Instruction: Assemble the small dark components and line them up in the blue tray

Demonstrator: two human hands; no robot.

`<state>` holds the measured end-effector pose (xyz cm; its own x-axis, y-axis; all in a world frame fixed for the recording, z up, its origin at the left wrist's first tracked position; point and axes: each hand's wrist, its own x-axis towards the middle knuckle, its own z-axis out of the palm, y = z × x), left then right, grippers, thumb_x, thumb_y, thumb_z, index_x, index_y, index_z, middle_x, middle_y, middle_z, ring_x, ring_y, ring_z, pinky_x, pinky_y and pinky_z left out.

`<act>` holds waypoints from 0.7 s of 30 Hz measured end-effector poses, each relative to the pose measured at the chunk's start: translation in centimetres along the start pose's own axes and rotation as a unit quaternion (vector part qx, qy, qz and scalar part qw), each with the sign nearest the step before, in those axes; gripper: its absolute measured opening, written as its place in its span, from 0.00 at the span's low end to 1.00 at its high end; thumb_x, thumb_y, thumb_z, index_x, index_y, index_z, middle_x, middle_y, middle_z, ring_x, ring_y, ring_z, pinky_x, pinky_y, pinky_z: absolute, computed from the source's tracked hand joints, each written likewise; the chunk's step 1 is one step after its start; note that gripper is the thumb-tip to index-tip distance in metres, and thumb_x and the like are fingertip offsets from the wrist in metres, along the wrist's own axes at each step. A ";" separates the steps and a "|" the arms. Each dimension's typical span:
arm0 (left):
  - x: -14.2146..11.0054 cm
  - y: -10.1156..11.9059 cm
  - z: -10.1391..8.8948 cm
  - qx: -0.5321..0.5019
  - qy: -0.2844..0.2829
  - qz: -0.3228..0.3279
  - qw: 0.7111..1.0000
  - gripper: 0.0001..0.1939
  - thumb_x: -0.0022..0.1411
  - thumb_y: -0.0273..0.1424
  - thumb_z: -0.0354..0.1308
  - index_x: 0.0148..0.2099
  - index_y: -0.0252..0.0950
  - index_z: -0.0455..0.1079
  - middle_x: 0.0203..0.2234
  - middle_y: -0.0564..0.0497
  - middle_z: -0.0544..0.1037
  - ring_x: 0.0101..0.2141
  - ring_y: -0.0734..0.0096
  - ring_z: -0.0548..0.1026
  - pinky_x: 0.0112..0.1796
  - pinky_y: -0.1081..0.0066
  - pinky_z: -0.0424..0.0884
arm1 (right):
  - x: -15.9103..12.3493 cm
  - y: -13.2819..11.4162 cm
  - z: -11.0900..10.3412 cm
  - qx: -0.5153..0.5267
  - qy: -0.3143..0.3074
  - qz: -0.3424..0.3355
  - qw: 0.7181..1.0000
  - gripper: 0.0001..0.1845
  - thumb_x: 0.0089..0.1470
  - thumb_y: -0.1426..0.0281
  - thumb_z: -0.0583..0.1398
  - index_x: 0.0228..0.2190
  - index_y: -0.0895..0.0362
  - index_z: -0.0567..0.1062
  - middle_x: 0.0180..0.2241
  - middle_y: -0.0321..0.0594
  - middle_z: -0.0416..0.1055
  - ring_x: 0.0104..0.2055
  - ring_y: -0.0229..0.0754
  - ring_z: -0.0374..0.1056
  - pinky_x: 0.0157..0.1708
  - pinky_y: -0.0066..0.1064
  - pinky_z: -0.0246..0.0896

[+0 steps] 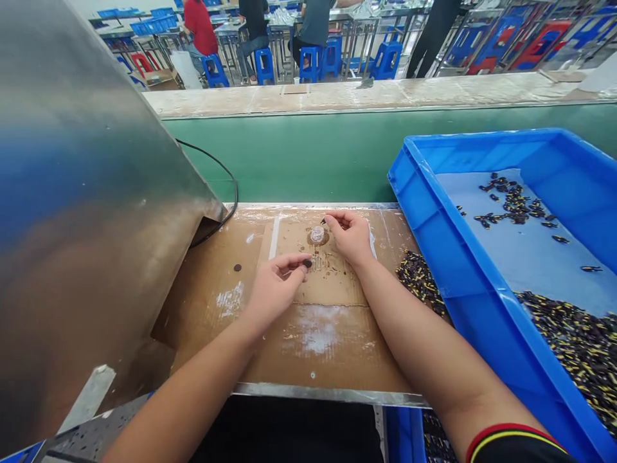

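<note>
Between the thumb and fingers of my left hand [279, 283] is a small dark round disc [307, 263], held just above the cardboard. My right hand [351, 235] pinches a tiny dark piece [324, 221] beside a small clear round holder [317, 235]. That holder sits on a stained patch of the cardboard sheet [294, 239]. Another dark disc [238, 267] lies flat on the worktop to the left of my left hand. Loose black and yellow pieces [418, 276] are heaped to the right of my right forearm.
A blue crate [424, 186] with many black and yellow pieces [573, 341] and a white sheet [496, 238] stands at the right. A metal housing [96, 193] and black cable [235, 186] flank the left. Behind the green panel [299, 154], people sit on blue stools [311, 63].
</note>
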<state>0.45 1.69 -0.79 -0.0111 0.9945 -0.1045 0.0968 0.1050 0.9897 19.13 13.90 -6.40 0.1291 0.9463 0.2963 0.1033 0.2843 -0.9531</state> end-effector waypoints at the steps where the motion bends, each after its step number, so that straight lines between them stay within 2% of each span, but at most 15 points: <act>1: 0.6 -0.5 0.0 0.010 0.004 0.007 1.000 0.13 0.60 0.36 0.68 0.46 0.37 0.83 0.38 0.46 0.85 0.34 0.69 0.81 0.41 0.68 0.79 | 0.0 -0.1 0.0 0.001 -0.002 0.000 1.000 0.17 0.55 0.54 0.69 0.37 0.54 0.83 0.36 0.41 0.83 0.37 0.43 0.77 0.43 0.39 0.76; 6: 3.0 -2.9 -1.0 -0.010 0.042 0.008 0.999 0.14 0.58 0.38 0.70 0.42 0.34 0.82 0.34 0.46 0.84 0.32 0.69 0.79 0.38 0.70 0.77 | -0.7 -0.4 -0.2 -0.030 0.000 -0.031 0.999 0.14 0.59 0.57 0.66 0.41 0.53 0.83 0.39 0.40 0.83 0.37 0.42 0.76 0.40 0.38 0.73; 11: 3.2 -3.3 -2.3 -0.030 0.084 0.015 0.996 0.18 0.55 0.40 0.75 0.44 0.34 0.82 0.37 0.43 0.85 0.38 0.64 0.83 0.46 0.65 0.80 | -1.3 -0.5 -0.2 -0.082 -0.007 -0.079 0.993 0.10 0.62 0.61 0.65 0.41 0.51 0.84 0.41 0.39 0.83 0.34 0.41 0.74 0.33 0.36 0.68; 16: 3.2 -3.5 -2.3 -0.021 0.071 0.008 0.997 0.19 0.58 0.43 0.73 0.44 0.34 0.82 0.37 0.43 0.86 0.38 0.63 0.83 0.42 0.65 0.80 | -1.5 -1.0 -0.2 -0.176 -0.031 -0.146 0.973 0.08 0.64 0.63 0.65 0.42 0.48 0.85 0.40 0.37 0.84 0.31 0.39 0.72 0.36 0.37 0.70; 21: 3.3 -3.5 -2.0 -0.041 0.060 0.003 0.997 0.18 0.61 0.44 0.70 0.43 0.33 0.81 0.37 0.41 0.86 0.40 0.60 0.84 0.38 0.67 0.80 | -1.6 -1.6 -0.1 -0.232 -0.027 -0.184 0.955 0.08 0.64 0.66 0.64 0.41 0.50 0.85 0.39 0.37 0.84 0.31 0.39 0.72 0.36 0.35 0.71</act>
<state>-1.92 4.61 -4.39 -0.1300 0.9873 -0.0913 0.0165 0.0942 0.9954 18.90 11.90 -5.39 -0.0492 0.8057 0.5903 0.5596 0.5118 -0.6518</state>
